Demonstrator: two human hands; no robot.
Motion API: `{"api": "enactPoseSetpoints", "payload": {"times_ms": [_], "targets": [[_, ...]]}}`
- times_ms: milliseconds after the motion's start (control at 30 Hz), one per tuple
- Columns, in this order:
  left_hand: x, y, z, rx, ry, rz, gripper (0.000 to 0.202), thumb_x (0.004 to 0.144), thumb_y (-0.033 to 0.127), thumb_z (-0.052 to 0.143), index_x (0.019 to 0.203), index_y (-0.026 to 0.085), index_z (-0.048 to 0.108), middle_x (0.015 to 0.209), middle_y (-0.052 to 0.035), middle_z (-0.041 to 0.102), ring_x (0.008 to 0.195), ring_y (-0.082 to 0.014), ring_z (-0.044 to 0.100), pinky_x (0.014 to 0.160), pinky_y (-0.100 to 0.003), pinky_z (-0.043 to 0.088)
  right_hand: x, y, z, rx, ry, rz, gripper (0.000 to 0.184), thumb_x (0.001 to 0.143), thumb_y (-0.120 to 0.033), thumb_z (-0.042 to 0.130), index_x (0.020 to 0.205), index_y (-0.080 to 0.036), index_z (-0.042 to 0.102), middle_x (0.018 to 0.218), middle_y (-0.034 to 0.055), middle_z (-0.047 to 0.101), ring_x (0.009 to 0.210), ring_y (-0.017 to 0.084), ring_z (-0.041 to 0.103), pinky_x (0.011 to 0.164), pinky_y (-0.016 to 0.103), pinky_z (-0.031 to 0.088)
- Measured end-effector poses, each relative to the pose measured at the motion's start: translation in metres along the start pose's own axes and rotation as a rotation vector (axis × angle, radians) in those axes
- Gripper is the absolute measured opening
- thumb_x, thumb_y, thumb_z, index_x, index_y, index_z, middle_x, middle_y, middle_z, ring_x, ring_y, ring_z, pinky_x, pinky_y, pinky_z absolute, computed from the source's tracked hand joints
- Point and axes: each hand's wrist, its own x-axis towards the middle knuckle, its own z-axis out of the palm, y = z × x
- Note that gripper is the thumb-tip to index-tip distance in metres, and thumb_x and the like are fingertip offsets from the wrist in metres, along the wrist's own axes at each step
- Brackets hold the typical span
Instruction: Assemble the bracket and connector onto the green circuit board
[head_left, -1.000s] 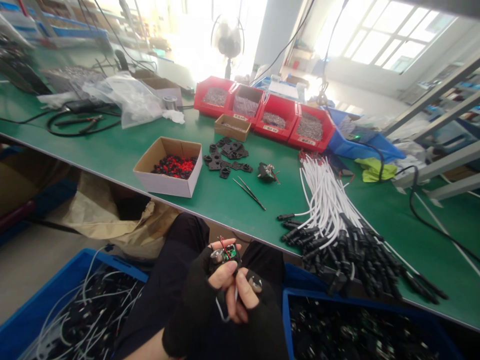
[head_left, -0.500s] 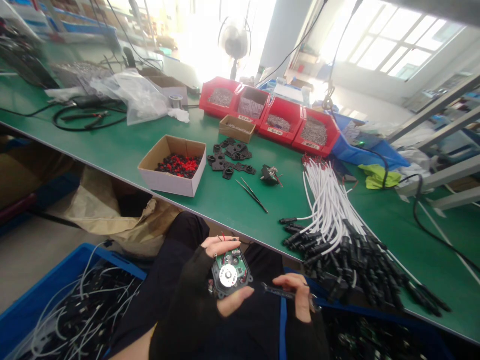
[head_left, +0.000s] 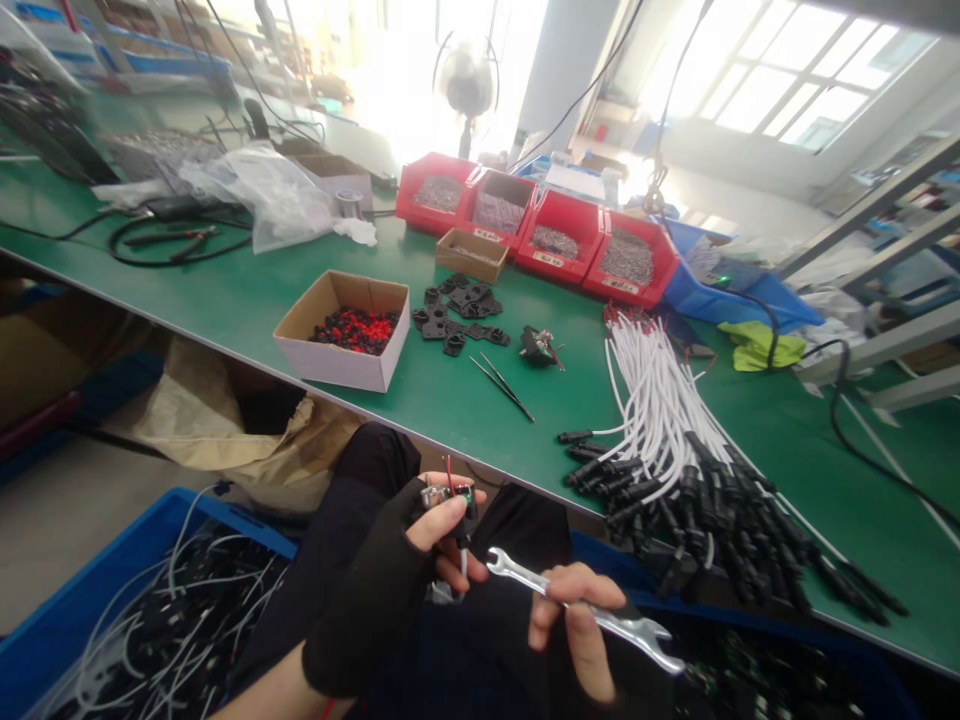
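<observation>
Above my lap, my left hand [head_left: 442, 530] in a black fingerless glove grips a small black housing [head_left: 470, 512] with a green circuit board, seen edge-on. Red and dark wires stick up from it, and metal fittings show at its left side. My right hand [head_left: 577, 615] is closed round the middle of a silver open-ended wrench [head_left: 525, 574]. One jaw of the wrench points at the housing and stays just apart from it; the other end reaches out to the lower right. On the bench ahead lie tweezers [head_left: 502, 387] and a similar wired part [head_left: 538, 346].
A cardboard box [head_left: 341, 375] of red and black bits stands left on the green bench [head_left: 442, 420]. Black plastic plates [head_left: 457, 310], red bins [head_left: 559, 245] and a bundle of white cables [head_left: 652, 400] lie beyond. Blue crates [head_left: 172, 500] flank my legs.
My left hand has turned the housing from face-up to edge-on. My right hand has rotated the wrench, so its flat silver side and both ends now show.
</observation>
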Motion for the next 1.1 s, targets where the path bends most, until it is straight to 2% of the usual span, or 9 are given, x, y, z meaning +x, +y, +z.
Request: {"api": "enactPoseSetpoints", "payload": {"times_ms": [167,367,567,667,833,867,1000,1033,1100], "targets": [[-0.001,0.000,0.001,0.030,0.069,0.026,0.048,0.077,0.053,0.073,0.105,0.014,0.064,0.072,0.0009,0.068,0.043,-0.0093,0.057,0.046,-0.020,0.048,0.001,-0.009,0.018,-0.161,-0.016,-0.092,0.026,0.114,-0.046,0.055,0.100,-0.027,0.065,0.070,-0.0085,0.064,0.061,0.013,0.057,0.067,0.031,0.039],[-0.001,-0.003,0.000,0.102,0.120,0.063,0.050,0.074,0.048,0.075,0.108,0.014,0.065,0.077,-0.0004,0.070,0.053,-0.0168,0.067,0.051,-0.027,0.056,0.003,-0.013,0.019,-0.443,-0.070,-0.243,0.023,0.115,-0.036,0.052,0.101,-0.023,0.064,0.070,-0.0015,0.066,0.058,0.017,0.062,0.062,0.032,0.048],[0.001,-0.001,0.001,0.146,0.186,0.090,0.054,0.070,0.045,0.075,0.112,0.013,0.064,0.077,-0.0017,0.074,0.054,-0.0185,0.068,0.052,-0.030,0.058,0.005,-0.013,0.035,-0.706,-0.129,-0.458,0.021,0.116,-0.027,0.047,0.099,-0.020,0.059,0.075,0.0014,0.066,0.062,0.016,0.066,0.061,0.029,0.051],[0.001,0.000,0.001,0.171,0.210,0.091,0.056,0.068,0.045,0.076,0.112,0.012,0.066,0.083,-0.0031,0.075,0.055,-0.0181,0.068,0.053,-0.030,0.058,0.007,-0.014,0.038,-0.699,-0.081,-0.436,0.021,0.116,-0.027,0.049,0.100,-0.021,0.060,0.077,-0.0003,0.067,0.065,0.014,0.065,0.064,0.027,0.049],[-0.001,0.002,0.000,0.187,0.204,0.092,0.055,0.067,0.045,0.076,0.108,0.011,0.067,0.076,-0.0017,0.073,0.052,-0.0180,0.066,0.052,-0.030,0.058,0.012,-0.015,0.027,-0.536,-0.029,-0.175,0.026,0.115,-0.034,0.052,0.096,-0.023,0.065,0.071,-0.0040,0.066,0.065,0.013,0.062,0.068,0.027,0.047],[-0.001,0.002,0.001,0.180,0.197,0.088,0.055,0.066,0.046,0.076,0.108,0.011,0.067,0.075,-0.0017,0.072,0.053,-0.0182,0.067,0.051,-0.030,0.057,0.013,-0.013,0.025,-0.563,-0.043,-0.190,0.028,0.115,-0.035,0.051,0.094,-0.022,0.064,0.070,-0.0036,0.066,0.064,0.014,0.062,0.066,0.027,0.047],[-0.002,0.002,0.001,0.152,0.162,0.082,0.055,0.068,0.046,0.076,0.109,0.011,0.066,0.073,-0.0018,0.072,0.054,-0.0193,0.068,0.051,-0.029,0.057,0.012,0.000,0.022,-0.670,-0.219,-0.511,0.044,0.115,-0.035,0.046,0.074,-0.022,0.056,0.057,-0.0023,0.057,0.044,0.013,0.052,0.043,0.026,0.036],[-0.002,0.002,0.001,0.150,0.156,0.084,0.055,0.068,0.045,0.076,0.109,0.011,0.066,0.073,-0.0016,0.072,0.055,-0.0195,0.069,0.051,-0.029,0.058,0.011,0.002,0.022,-0.631,-0.209,-0.499,0.046,0.114,-0.037,0.048,0.071,-0.022,0.056,0.056,-0.0018,0.057,0.043,0.013,0.052,0.041,0.027,0.035],[-0.003,0.001,0.000,0.139,0.151,0.083,0.054,0.068,0.045,0.077,0.109,0.011,0.066,0.076,-0.0025,0.073,0.055,-0.0195,0.069,0.052,-0.029,0.058,0.008,0.003,0.022,-0.461,-0.091,-0.287,0.041,0.112,-0.040,0.056,0.076,-0.022,0.062,0.060,-0.0017,0.061,0.049,0.015,0.057,0.049,0.027,0.042]]}}
